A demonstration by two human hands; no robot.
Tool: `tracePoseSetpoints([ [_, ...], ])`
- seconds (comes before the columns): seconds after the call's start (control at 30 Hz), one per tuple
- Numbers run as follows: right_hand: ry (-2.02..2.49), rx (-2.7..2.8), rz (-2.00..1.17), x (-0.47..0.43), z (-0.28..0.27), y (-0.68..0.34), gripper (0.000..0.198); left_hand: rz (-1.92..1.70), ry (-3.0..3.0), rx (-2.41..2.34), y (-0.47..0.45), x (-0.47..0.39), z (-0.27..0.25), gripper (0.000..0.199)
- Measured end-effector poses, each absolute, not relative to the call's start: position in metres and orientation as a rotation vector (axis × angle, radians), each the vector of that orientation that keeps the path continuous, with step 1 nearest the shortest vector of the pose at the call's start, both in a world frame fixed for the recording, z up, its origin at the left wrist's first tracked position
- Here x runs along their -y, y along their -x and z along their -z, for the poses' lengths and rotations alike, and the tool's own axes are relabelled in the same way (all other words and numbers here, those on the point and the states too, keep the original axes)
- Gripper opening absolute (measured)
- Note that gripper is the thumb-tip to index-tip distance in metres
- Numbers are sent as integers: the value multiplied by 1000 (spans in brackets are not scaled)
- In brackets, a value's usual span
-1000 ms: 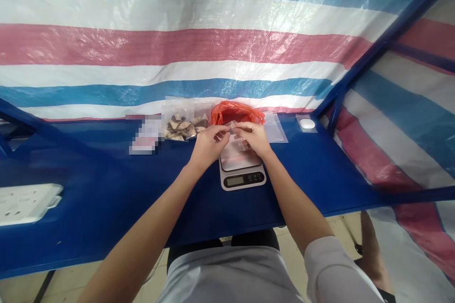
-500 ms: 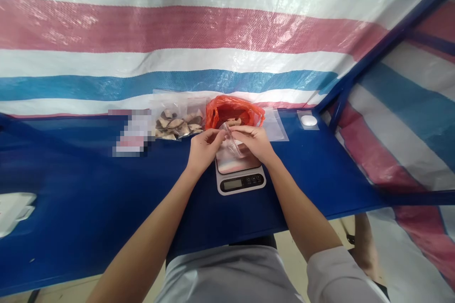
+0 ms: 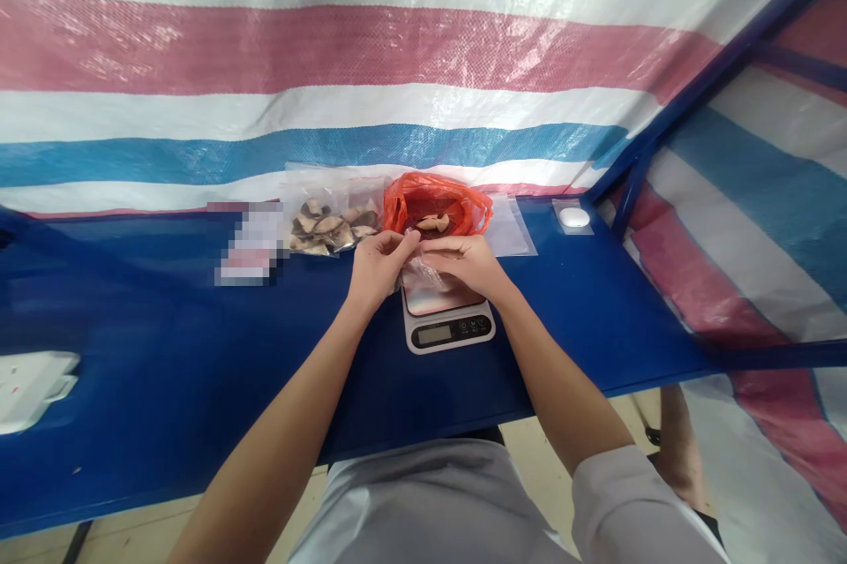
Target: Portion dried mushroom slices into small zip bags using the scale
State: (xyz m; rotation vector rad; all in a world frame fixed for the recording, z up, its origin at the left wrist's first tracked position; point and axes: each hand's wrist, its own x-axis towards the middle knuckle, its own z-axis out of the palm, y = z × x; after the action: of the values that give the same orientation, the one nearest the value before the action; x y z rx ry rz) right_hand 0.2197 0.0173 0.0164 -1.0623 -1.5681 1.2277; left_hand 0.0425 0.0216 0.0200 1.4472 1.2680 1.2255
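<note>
Between my two hands a small clear plastic bag [image 3: 429, 274] is held over the kitchen scale [image 3: 451, 333]. My left hand [image 3: 378, 268] pinches the bag's left edge with thumb and forefinger. Closed on its right side is my right hand [image 3: 464, 264]. Part of the scale's shiny plate is hidden under the bag and hands. Just behind them stands an open red plastic bag [image 3: 473, 213] with pale dried slices [image 3: 435, 222] inside. To its left lie clear bags of dried slices [image 3: 327, 226], pale with dark edges.
Flat clear bags [image 3: 517, 229] lie right of the red bag. A white round object [image 3: 574, 217] sits farther right on the blue table [image 3: 165, 370]. A blurred-out paper [image 3: 251, 242] and a white case [image 3: 33, 392] are at left. Striped sheeting [image 3: 331, 52] closes the back.
The clear bag has been turned and spread lower between my hands, with its left edge now toward my left hand. The view has shifted slightly; the scale stays put.
</note>
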Motion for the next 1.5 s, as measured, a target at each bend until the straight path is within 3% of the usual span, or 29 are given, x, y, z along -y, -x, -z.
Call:
tracePoseSetpoints([
  [0.37, 1132, 1548, -1167, -17, -20, -219, 23, -1265, -1489, -1177, -40, -24, -13, 29],
  [0.63, 1252, 1415, -1183, -18, -19, -219, 30, -1232, -1504, -1145, -35, -25, -13, 30],
  [1.07, 1174, 1626, -938, -19, -10, -219, 23, -1162, -1620, -1171, -33, -27, -9, 28],
  [1.5, 1205, 1589, -1115, -13, -17, -220, 26, -1136, -1535, -1105, -36, -26, -12, 30],
])
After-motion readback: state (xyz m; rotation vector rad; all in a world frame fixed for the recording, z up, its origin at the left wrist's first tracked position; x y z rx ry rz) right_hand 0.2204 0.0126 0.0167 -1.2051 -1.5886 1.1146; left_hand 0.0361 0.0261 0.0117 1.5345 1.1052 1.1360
